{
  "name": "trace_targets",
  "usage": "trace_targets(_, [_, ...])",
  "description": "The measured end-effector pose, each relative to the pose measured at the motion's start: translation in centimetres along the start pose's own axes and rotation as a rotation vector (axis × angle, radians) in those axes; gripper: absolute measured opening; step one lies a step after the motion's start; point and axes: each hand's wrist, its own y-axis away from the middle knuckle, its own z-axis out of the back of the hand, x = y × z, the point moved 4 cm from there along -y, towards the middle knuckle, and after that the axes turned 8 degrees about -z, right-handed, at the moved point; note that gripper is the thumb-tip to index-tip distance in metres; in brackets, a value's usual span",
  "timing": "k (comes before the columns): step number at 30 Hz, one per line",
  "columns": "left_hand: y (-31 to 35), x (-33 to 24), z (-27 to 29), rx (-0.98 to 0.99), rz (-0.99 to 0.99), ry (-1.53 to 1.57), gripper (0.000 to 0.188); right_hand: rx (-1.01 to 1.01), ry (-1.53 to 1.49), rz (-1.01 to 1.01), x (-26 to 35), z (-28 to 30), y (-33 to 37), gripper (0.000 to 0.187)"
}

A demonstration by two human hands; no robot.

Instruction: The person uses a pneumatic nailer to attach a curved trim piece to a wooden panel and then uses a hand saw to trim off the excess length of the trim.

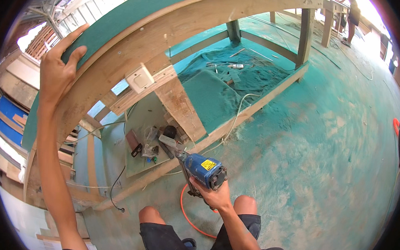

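Blue nail gun point(202, 166) is down by the wooden rail point(272, 95), with the right hand point(214, 197) closed around it. The left hand point(58, 74), half open, rests on the green surface point(124, 15) edge.

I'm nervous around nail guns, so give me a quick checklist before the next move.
1. Right grip around the blue nail gun: ok.
2. Left grip away from the gun's nose: ok, it rests at the green tabletop edge.
3. Nose pointing away from the knees: ok, angled toward the lower shelf.
4. Finger off the trigger: cannot tell, hidden.
5. Orange hose coupled firmly: cannot tell.
6. Cords tidied: not ok, a black cord ends loose beside the left leg.
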Motion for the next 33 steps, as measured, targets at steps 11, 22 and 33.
trace_targets(11, [-0.4,-0.4,-0.1,0.052,0.226,-0.155,0.031,-0.195,0.008,-0.161,-3.3,3.6,2.0,0.031])
trace_targets(22, [-4.1,-2.3,1.6,0.31,0.063,-0.419,0.045,-0.14,-0.052,0.055,1.4,-0.3,1.7,0.019])
trace_targets(33, [-4.1,-2.3,1.1,0.315,0.04,-0.313,0.037,0.034,-0.069,0.081,5.4,-4.4,-0.5,0.016])
